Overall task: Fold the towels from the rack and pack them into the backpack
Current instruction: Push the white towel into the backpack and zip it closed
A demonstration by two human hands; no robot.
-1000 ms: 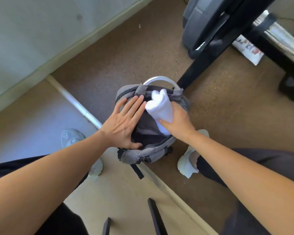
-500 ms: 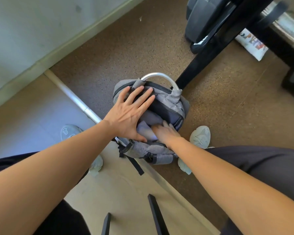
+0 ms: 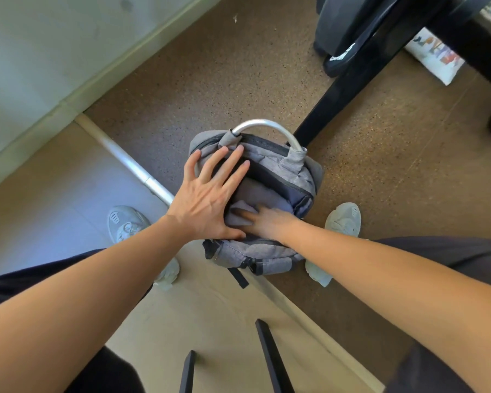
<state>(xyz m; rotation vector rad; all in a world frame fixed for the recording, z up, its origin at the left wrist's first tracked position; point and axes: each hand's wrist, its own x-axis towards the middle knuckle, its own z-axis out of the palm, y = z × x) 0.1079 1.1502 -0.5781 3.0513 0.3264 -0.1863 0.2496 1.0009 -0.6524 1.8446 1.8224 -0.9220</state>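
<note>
**Towel pushed down into the backpack**

The grey backpack (image 3: 270,259) stands on the brown floor between the person's two pale shoes, its mouth unzipped and its silver handle (image 3: 264,123) arching over the far edge. A second ago the white towel (image 3: 237,218) stood up out of the backpack's mouth, rolled and gripped by the right hand. Now it has sunk inside, and only a pale, shadowed fold shows at the near left of the opening.

The right hand (image 3: 272,222) has followed it down and lies in the backpack's mouth, its fingers against the towel. They are blurred and partly hidden by fabric, so I cannot tell whether they grasp the towel or only press it.

The left hand (image 3: 210,194) stays where it was, flat on the backpack's left side. Its fingers are spread and straight and reach towards the handle; it pins the fabric and grips nothing. Since half a second ago little differs.

Left of the backpack a white pipe (image 3: 131,163) runs across the floor. Beyond the backpack's handle a black post (image 3: 340,92) slants away to the right.
</note>
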